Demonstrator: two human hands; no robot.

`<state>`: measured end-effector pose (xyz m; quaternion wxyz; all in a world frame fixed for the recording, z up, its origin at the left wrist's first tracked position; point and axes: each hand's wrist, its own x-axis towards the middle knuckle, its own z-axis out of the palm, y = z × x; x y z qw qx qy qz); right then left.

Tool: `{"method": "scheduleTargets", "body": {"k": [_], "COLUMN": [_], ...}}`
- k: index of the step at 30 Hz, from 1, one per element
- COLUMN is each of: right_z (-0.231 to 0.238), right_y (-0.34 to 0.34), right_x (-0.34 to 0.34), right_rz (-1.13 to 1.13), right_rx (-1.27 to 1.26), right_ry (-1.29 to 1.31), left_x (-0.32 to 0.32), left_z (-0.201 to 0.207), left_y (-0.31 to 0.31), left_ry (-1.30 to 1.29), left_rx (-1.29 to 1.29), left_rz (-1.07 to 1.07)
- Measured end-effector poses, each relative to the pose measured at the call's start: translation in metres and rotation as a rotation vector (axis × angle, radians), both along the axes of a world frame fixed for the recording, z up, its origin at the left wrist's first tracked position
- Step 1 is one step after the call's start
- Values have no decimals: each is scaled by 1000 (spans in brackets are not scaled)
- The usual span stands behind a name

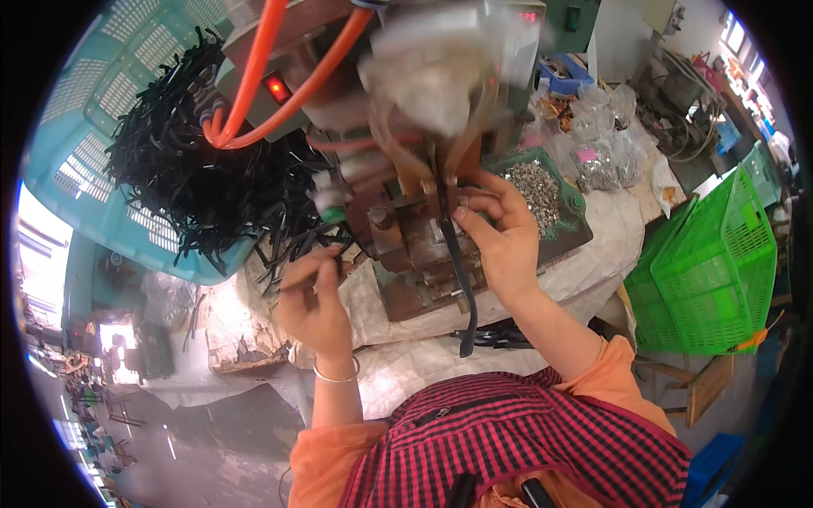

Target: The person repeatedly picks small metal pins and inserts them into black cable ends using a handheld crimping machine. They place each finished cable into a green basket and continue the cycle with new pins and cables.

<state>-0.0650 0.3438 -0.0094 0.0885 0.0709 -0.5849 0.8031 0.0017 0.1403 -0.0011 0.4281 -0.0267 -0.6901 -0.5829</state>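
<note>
A long black strip with a bent end, like an eyeglass temple (458, 275), stands in the jig of a bench machine (394, 241), its curved tip hanging toward me. My right hand (506, 233) is at the jig, thumb and fingers closed at the strip's upper part; the exact contact is partly hidden. My left hand (316, 300) hovers left of the jig with fingers curled together, close to loose black strips (292, 245). Whatever it pinches is hard to make out. The machine's upper head (432, 76) is smeared by motion.
A turquoise basket (76, 127) heaped with black strips (182, 161) stands left. Orange hoses (254, 76) cross the machine. Right of the jig, a green tray (563, 224) holds small metal parts (533, 190). Plastic bags (601, 135) and a green crate (707, 262) stand farther right.
</note>
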Motion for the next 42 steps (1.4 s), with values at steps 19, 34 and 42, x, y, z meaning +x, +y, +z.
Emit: {"method": "scheduleTargets", "body": {"k": [19, 34, 42], "right_z": [-73, -64, -60], "right_y": [115, 106, 93], "right_x": [-33, -45, -55], "right_rz": [-503, -446, -433], "right_rx": [1266, 1421, 1303], "right_ry": [325, 374, 464], "left_x": [-27, 44, -85], "left_z": [-2, -14, -46], "left_y": [62, -1, -90], "left_ry": [457, 45, -319], "left_rx": [-938, -754, -1202], "left_rz": [-157, 302, 350]}}
